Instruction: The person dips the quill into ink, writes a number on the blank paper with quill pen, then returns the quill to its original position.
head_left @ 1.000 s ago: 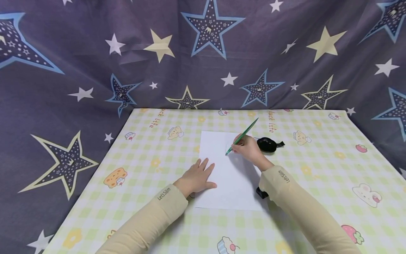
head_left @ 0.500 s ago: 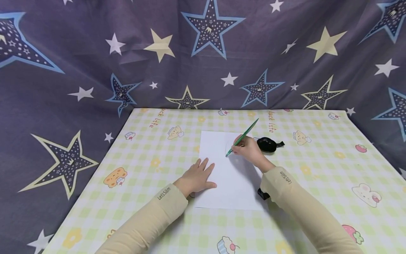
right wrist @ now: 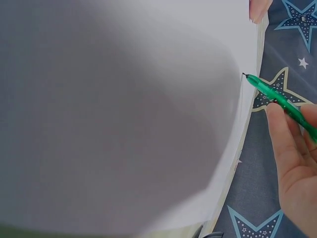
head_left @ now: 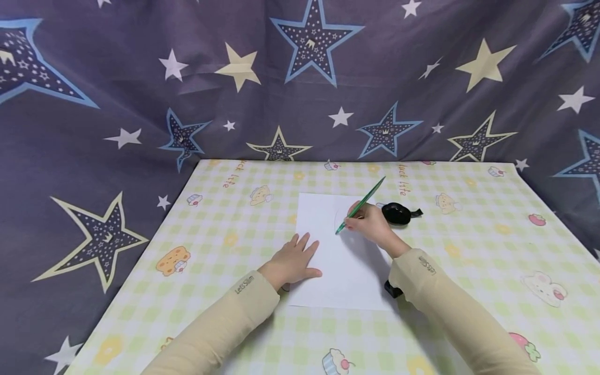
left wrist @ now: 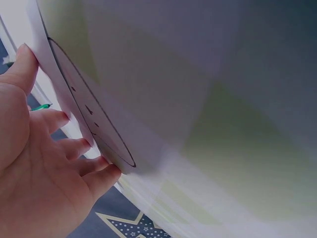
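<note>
A white sheet point(head_left: 337, 255) lies in the middle of the table point(head_left: 469, 250), nearer the front edge than the back, squared to it. The left hand point(head_left: 292, 260) lies flat on the sheet's left edge, fingers straight and slightly spread, pressing it down. The right hand point(head_left: 372, 224) pinches a green pen point(head_left: 361, 204) between thumb and fingers, curled round the barrel, the tip down on the sheet's upper right part and the far end slanting up toward the table's back edge.

Just beyond the right hand, off the sheet's right edge, sits a black tape dispenser point(head_left: 397, 213). A small black object point(head_left: 392, 288) peeks out from under the right sleeve point(head_left: 450, 312) at the sheet's front right corner; I cannot tell what it is.

As for progress, I judge the drawing barely begun: a faint curved line shows beside the pen tip, and the left wrist view shows a thin arc with a few small marks on the paper. Most of the sheet is blank, so nearly all the drawing looks left to do.
</note>
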A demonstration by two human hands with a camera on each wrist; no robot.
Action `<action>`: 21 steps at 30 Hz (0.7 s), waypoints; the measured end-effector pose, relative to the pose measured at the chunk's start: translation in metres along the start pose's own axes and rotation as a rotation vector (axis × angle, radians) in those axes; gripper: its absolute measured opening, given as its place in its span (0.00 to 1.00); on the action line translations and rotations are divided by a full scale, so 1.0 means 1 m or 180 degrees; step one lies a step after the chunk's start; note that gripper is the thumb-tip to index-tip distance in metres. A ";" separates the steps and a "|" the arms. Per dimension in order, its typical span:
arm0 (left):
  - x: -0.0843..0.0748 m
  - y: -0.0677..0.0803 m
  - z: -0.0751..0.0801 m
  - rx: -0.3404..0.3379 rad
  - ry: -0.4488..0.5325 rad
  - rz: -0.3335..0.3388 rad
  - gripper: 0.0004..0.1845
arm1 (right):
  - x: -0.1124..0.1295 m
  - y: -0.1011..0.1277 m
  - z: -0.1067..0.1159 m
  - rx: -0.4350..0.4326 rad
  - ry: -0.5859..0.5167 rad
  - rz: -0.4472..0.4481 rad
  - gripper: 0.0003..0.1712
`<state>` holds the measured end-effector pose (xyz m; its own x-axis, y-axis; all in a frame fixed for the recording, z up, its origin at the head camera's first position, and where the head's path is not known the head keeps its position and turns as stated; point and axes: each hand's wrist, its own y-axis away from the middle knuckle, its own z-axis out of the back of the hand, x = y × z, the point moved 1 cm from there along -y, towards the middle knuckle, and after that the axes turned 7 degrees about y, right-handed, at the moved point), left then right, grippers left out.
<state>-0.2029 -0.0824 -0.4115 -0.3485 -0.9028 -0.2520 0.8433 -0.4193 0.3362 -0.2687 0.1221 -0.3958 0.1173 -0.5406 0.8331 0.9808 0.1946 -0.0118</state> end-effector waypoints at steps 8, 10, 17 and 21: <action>-0.002 -0.002 0.001 0.0000 -0.0045 0.0003 0.43 | -0.002 0.004 0.004 0.0018 -0.0074 0.0050 0.07; -0.002 -0.002 0.000 -0.0005 -0.0044 0.0003 0.43 | -0.002 0.004 0.004 0.0028 -0.0054 0.0042 0.07; -0.002 -0.001 0.001 -0.0002 -0.0022 0.0010 0.42 | -0.002 0.006 0.002 0.0065 -0.0026 -0.0033 0.07; -0.001 0.001 0.001 -0.0001 0.0000 0.0014 0.42 | -0.002 0.007 0.001 0.0078 -0.0042 -0.0070 0.07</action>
<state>-0.2022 -0.0815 -0.4100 -0.3447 -0.9047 -0.2506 0.8450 -0.4153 0.3369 -0.2620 0.1252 -0.3971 0.0934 -0.5343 0.8402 0.9790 0.2029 0.0202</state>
